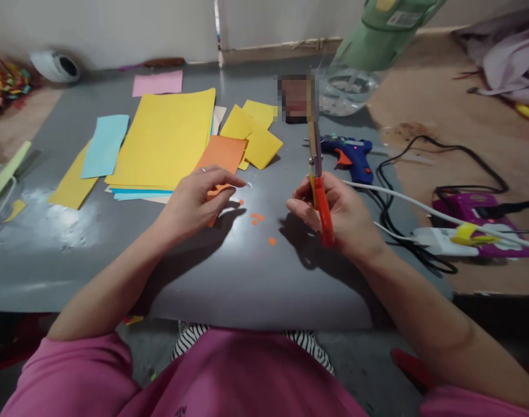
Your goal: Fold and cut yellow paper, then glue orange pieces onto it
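Observation:
My right hand (346, 214) grips a pair of scissors (319, 174) with orange and yellow handles, the blades pointing away from me. My left hand (199, 197) hovers over the table, thumb and index finger apart with nothing seen between them. Partly hidden beneath and behind it is orange paper (223, 152). Several small orange paper scraps (256, 218) lie on the table between my hands. Just beyond, yellow paper squares (262, 147) overlap the orange paper's edge.
A stack of yellow sheets (166, 139) lies at left, beside a light blue strip (106, 145). At right are a blue glue gun (353, 156), a green-topped water bottle (355, 69), and a purple power strip (468, 205) with trailing cables. Pink paper (158, 84) is at the back.

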Motion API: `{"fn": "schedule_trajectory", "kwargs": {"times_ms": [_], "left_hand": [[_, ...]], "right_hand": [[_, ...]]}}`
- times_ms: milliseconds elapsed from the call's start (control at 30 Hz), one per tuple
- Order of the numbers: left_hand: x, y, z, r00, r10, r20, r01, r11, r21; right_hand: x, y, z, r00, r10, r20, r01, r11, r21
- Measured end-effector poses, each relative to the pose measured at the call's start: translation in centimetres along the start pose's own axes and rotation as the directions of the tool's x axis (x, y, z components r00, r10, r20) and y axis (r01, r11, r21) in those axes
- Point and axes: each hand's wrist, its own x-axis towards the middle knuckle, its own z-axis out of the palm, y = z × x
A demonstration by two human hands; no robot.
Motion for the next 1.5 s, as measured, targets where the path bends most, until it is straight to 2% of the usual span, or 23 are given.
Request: {"fn": "schedule_trajectory", "kwargs": {"times_ms": [67,133,167,233,300,367,400,433,467,533,600,700,833,900,1067,1267,1367,1433,1500], "left_hand": [[0.2,-0.5,-0.7,0.999,0.019,-0.041,-0.011,0.981,0.192],[0.3,-0.7,-1.2,0.999,0.03,-0.031,-0.019,0.952,0.306],[0.1,-0.6,-1.3,0.999,0.041,0.01,-0.042,0.943,0.329],[-0.5,0.0,-1.1,0.983,0.078,0.165,-0.13,0.935,0.33],[-1.6,1.2,-0.3,0.924,0.13,0.359,-0.254,0.911,0.324],[-2.9,2.4,1.1,0.833,0.176,0.524,-0.401,0.845,0.353],[-3.6,2.9,1.9,0.802,0.171,0.573,-0.452,0.8,0.394],[-4.2,3.2,2.7,0.795,0.151,0.587,-0.472,0.762,0.443],[-4.6,3.4,3.3,0.802,0.126,0.584,-0.469,0.738,0.485],[-5.0,3.4,4.2,0.842,0.082,0.534,-0.424,0.713,0.559],[-4.8,3.0,4.3,0.881,0.056,0.47,-0.367,0.709,0.602],[-4.1,2.2,3.1,0.924,0.048,0.379,-0.299,0.708,0.64],[-3.1,1.0,1.0,0.979,0.014,0.205,-0.159,0.684,0.712],[-2.7,0.4,0.6,0.984,0.006,0.176,-0.132,0.685,0.716],[-2.2,0.1,1.3,0.967,-0.01,0.253,-0.182,0.669,0.72],[-2.8,0.1,0.9,0.95,0.046,0.308,-0.234,0.757,0.61],[-2.7,-0.3,0.9,0.972,0.047,0.232,-0.179,0.788,0.589],[-2.1,-0.5,1.3,0.985,0.063,0.16,-0.145,0.8,0.582],[-1.2,-0.3,1.8,0.988,0.076,0.132,-0.139,0.807,0.574]], "right_hand": [[0.1,0.2,-0.1,1.0,-0.002,-0.009,0.002,1.0,0.011],[0.2,0.3,-0.2,1.0,0.004,-0.012,-0.004,1.0,0.018],[0.2,0.4,-0.2,1.0,0.008,-0.011,-0.008,1.0,0.016],[0.3,0.5,-0.3,1.0,-0.001,-0.019,0.001,1.0,0.006],[0.3,0.6,-0.3,0.999,-0.029,-0.029,0.028,0.999,-0.014],[0.3,0.7,-0.3,0.998,-0.052,-0.031,0.051,0.998,-0.035],[0.3,0.8,-0.3,0.998,-0.056,-0.026,0.055,0.998,-0.044],[0.3,0.8,-0.4,0.998,-0.058,-0.022,0.056,0.997,-0.049],[0.3,0.9,-0.4,0.998,-0.06,-0.022,0.059,0.997,-0.053],[0.3,0.9,-0.4,0.997,-0.066,-0.026,0.064,0.996,-0.064],[0.3,1.0,-0.5,0.997,-0.067,-0.03,0.064,0.995,-0.079],[0.3,1.0,-0.7,0.998,-0.058,-0.016,0.056,0.994,-0.095],[0.3,1.0,-0.9,0.997,-0.073,-0.026,0.069,0.989,-0.133],[0.4,1.0,-0.9,0.996,-0.078,-0.031,0.073,0.987,-0.141],[0.5,0.9,-0.9,0.996,-0.085,-0.016,0.082,0.988,-0.134],[0.4,-0.3,-1.0,0.994,-0.089,-0.065,0.068,0.959,-0.274],[0.4,-0.3,-1.1,0.995,-0.085,-0.059,0.063,0.948,-0.311],[0.5,0.0,-1.1,0.994,-0.099,-0.047,0.079,0.944,-0.32],[0.7,0.3,-1.0,0.992,-0.124,-0.035,0.106,0.94,-0.324]]}}
